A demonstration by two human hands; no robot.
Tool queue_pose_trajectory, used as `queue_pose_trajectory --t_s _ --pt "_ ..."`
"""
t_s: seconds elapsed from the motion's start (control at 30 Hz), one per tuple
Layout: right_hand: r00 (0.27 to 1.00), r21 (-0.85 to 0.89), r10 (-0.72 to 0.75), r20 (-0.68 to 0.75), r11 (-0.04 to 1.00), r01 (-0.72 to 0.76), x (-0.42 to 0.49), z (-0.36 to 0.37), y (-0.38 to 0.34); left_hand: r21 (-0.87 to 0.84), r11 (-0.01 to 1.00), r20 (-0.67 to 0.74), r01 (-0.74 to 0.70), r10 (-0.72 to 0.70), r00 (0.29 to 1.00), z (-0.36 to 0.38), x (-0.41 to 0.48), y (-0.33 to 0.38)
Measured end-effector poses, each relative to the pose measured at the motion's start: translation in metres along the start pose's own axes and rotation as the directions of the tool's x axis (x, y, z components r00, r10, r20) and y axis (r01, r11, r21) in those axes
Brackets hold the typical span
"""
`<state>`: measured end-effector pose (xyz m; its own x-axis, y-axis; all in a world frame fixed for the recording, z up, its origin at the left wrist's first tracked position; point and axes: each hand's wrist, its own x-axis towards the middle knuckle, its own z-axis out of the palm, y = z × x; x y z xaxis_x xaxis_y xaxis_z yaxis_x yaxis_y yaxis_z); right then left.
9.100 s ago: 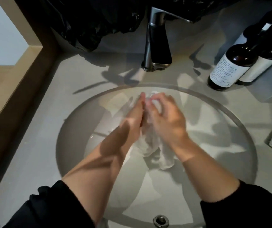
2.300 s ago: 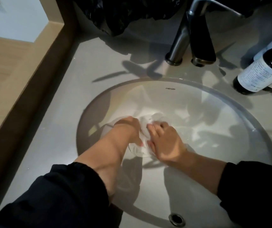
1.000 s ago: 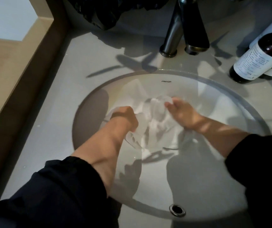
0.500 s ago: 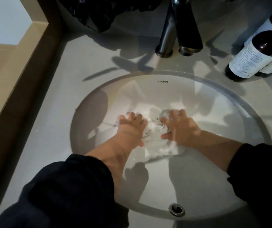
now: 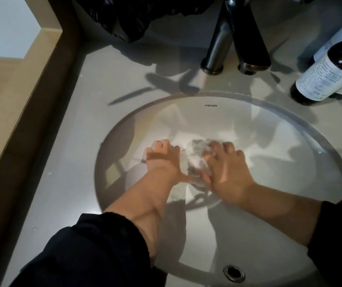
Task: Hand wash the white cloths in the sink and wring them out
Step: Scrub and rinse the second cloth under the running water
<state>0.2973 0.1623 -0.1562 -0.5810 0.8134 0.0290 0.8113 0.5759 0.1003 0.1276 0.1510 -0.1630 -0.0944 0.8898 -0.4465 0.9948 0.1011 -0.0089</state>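
A wet white cloth (image 5: pixel 195 160) lies bunched in the bottom of the oval white sink (image 5: pixel 290 125). My left hand (image 5: pixel 161 160) presses down on the cloth's left part with spread, fairly straight fingers. My right hand (image 5: pixel 226 172) presses on its right part, fingertips on the crumpled far edge and thumb near the left thumb. Most of the cloth is hidden under both palms. Both forearms are bare below black sleeves.
A dark metal faucet (image 5: pixel 217 38) stands behind the basin. Two dark bottles with white labels (image 5: pixel 329 73) sit at the back right of the grey counter. A black plastic bag (image 5: pixel 124 17) hangs at the back. A wooden ledge (image 5: pixel 10 100) borders the left.
A second ago both hands held the cloth lifted and spread between them. They have since lowered it into the basin and now press flat on it, hands a little closer together.
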Motion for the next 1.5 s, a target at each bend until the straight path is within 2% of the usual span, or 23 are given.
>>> queue_pose_trajectory --t_s 0.07,0.13,0.23,0.37,0.47,0.53,0.6,0.63,0.7,0.73,0.77,0.87,0.93,1.03,1.1,1.13,1.2,1.23,1.3,1.37,1.43,1.47,1.5 --pt "0.973 -0.106 -0.212 0.095 0.969 0.222 0.003 0.024 -0.007 -0.006 1.0 -0.007 0.004 -0.004 1.0 0.001 0.002 0.0" --pt "0.943 -0.137 -0.298 0.146 0.938 0.318 0.016 0.034 0.0 -0.025 1.0 -0.016 0.002 -0.002 1.0 0.004 0.003 0.001" --pt "0.921 -0.113 -0.368 0.125 0.917 0.382 0.032 0.04 0.016 -0.073 0.997 -0.029 -0.018 0.016 0.999 0.008 0.003 0.003" --pt "0.947 0.006 -0.321 0.027 0.947 0.321 0.034 0.039 0.019 -0.157 0.987 0.032 -0.044 0.05 0.998 0.0 0.002 0.003" --pt "0.989 0.233 -0.133 0.062 0.966 0.115 0.046 0.015 0.016 -0.347 0.938 0.124 -0.008 0.054 0.991 -0.02 0.002 -0.001" --pt "0.944 0.386 0.059 0.324 0.903 -0.189 0.049 0.0 0.033 -0.501 0.863 0.197 0.06 0.046 0.979 -0.032 0.004 -0.008" --pt "0.79 0.509 0.179 0.586 0.677 -0.531 0.045 -0.017 0.059 -0.543 0.833 0.193 0.111 -0.005 0.981 -0.039 0.005 -0.018" --pt "0.735 0.548 0.217 0.643 0.54 -0.639 0.04 -0.023 0.071 -0.54 0.831 0.133 0.135 -0.074 0.988 -0.039 0.007 -0.023" --pt "0.667 0.559 0.257 0.699 0.387 -0.734 0.026 -0.03 0.086 -0.498 0.855 -0.038 0.14 -0.183 0.982 -0.037 0.009 -0.025" --pt "0.655 0.542 0.266 0.707 0.392 -0.744 0.02 -0.03 0.088 -0.455 0.887 -0.123 0.082 -0.154 0.98 -0.037 0.008 -0.021" --pt "0.671 0.504 0.275 0.688 0.485 -0.715 0.016 -0.028 0.088 -0.391 0.92 -0.147 -0.003 -0.059 0.987 -0.035 0.006 -0.016" --pt "0.763 0.328 0.208 0.612 0.811 -0.484 0.008 -0.024 0.08 -0.225 0.944 0.014 -0.242 0.251 0.968 -0.021 0.0 0.001" --pt "0.733 0.179 0.105 0.672 0.938 -0.298 -0.003 -0.014 0.067 0.007 0.942 0.077 -0.336 0.334 0.939 -0.005 -0.003 0.004" --pt "0.861 0.016 0.015 0.508 0.999 -0.027 -0.008 0.0 0.045 0.213 0.916 0.02 -0.339 0.343 0.939 0.008 0.004 0.007" --pt "0.876 -0.107 0.039 0.48 0.994 0.015 0.005 0.004 0.044 0.149 0.944 -0.033 -0.295 0.303 0.953 0.007 0.005 0.01" --pt "0.879 -0.128 0.035 0.476 0.991 0.03 0.012 0.003 0.043 0.038 0.964 -0.015 -0.265 0.266 0.964 0.005 0.007 0.01" --pt "0.874 -0.044 0.037 0.485 0.999 -0.018 0.028 -0.003 0.046 -0.273 0.949 0.143 -0.155 0.2 0.969 -0.002 0.009 0.0" --pt "0.858 0.094 0.046 0.511 0.99 -0.109 0.032 -0.008 0.051 -0.381 0.92 0.225 -0.092 0.189 0.956 -0.007 0.009 -0.006" --pt "0.798 0.365 0.108 0.593 0.847 -0.386 0.034 -0.017 0.066 -0.379 0.925 0.218 -0.023 0.113 0.969 -0.022 0.014 -0.019" --pt "0.7 0.427 0.263 0.664 0.635 -0.644 0.03 -0.021 0.075 -0.207 0.978 -0.002 0.019 -0.02 1.0 -0.032 0.015 -0.021" --pt "0.734 0.288 0.36 0.576 0.751 -0.594 0.023 -0.022 0.077 -0.183 0.981 -0.143 -0.062 0.035 0.989 -0.028 0.013 -0.014" --pt "0.798 0.2 0.354 0.487 0.844 -0.497 0.017 -0.02 0.07 -0.211 0.97 -0.097 -0.118 0.099 0.99 -0.025 0.012 -0.01" --pt "0.836 0.169 0.33 0.438 0.883 -0.437 0.013 -0.017 0.061 -0.213 0.965 -0.004 -0.156 0.158 0.987 -0.021 0.009 -0.008"
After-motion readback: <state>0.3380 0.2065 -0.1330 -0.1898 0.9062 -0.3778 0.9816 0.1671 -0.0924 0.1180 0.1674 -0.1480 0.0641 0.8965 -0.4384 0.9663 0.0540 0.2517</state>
